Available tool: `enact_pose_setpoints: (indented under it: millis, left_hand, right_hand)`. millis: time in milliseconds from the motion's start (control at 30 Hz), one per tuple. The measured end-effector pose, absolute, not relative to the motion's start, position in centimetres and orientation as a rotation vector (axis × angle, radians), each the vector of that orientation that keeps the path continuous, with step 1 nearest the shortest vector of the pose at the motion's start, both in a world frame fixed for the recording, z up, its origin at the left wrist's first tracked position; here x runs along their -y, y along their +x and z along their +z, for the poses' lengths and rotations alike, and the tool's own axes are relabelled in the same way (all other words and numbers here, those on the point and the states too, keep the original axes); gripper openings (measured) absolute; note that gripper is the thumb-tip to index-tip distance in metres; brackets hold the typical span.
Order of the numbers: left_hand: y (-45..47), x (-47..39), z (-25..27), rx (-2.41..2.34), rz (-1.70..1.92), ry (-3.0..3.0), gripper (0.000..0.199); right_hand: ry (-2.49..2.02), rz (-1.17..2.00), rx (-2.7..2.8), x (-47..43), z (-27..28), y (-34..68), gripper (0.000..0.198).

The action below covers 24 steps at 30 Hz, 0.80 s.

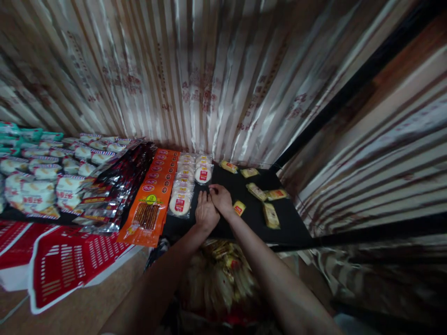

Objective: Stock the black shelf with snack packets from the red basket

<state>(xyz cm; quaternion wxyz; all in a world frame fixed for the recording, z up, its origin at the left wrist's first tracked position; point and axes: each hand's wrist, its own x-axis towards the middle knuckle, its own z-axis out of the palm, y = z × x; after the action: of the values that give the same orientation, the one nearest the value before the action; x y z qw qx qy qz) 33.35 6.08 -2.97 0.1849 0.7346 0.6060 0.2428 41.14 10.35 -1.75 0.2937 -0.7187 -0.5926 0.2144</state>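
Observation:
My left hand (pixel 206 211) lies palm down on a black shelf board (pixel 223 230), its fingers stretched forward. Against it rests my right hand (pixel 221 200), fingers curled inward near the left fingertips; whatever they may hold is hidden. Just left of my hands is a row of round white crackers in clear wrappers (pixel 180 204), overlapping front to back. A shorter row of the same crackers (pixel 203 175) sits ahead of my fingertips. To the right of my right wrist lies a small yellow wrapped snack (pixel 239 208). Several more yellow packs (pixel 270 215) are scattered farther right.
Left of the crackers stand orange snack-stick packs (pixel 151 200), dark shiny packets (pixel 115 186) and white bagged snacks (pixel 38 193). Red baskets (pixel 80 256) sit below at left. Beneath my arms is a container of yellowish wrapped packs (pixel 220 279). Corrugated sheeting (pixel 195 70) backs the shelf; a dark post (pixel 335 107) rises at right.

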Motion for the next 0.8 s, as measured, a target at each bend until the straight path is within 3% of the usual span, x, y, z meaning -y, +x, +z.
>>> enact_pose_setpoints:
  millis: [300,800]
  left_hand:
    - [31.1,0.2,-3.0,-1.629,0.672,2.196,0.042]
    - [30.4,9.4,-7.9,-1.579,0.563,2.348,0.049]
  right_hand:
    - [-1.835,0.647,1.734,-2.3,-1.6,40.1,0.025]
    - [-1.790,0.532,1.785,8.1,-3.6,40.0,0.031]
